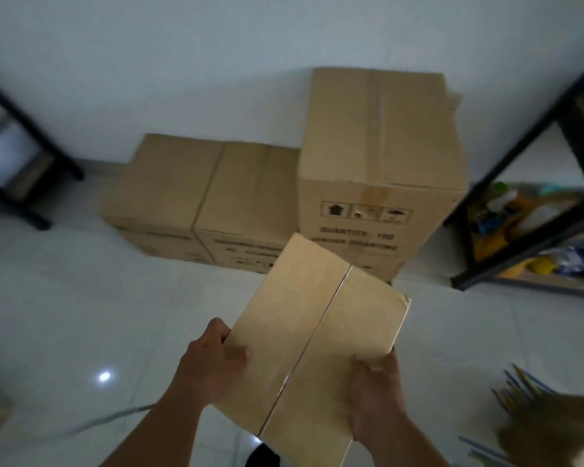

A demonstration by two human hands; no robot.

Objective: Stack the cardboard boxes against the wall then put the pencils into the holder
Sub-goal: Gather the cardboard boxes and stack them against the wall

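The held box (317, 332) is matt brown cardboard, smooth, with glossy clear tape along its seam. The boxes by the wall (381, 156) are the same dull cardboard, printed in black, one corner frayed. The floor (64, 315) is glossy pale tile. The shelf frame (520, 170) looks like matt black metal.

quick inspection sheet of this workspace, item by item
surface: pale glossy tiled floor, a light glare spot on it
job's things: held box carried above the floor; tall box stack and low boxes by the white wall; pencils blurred at lower right; holder not seen
clutter: nothing seen on the open floor
grippers: left hand and right hand grip the held box's near corners, fingers wrapped on its edges
cables: a thin pale line on the floor, cannot tell what
surroundings: black shelf with mixed items at right; black frame at left
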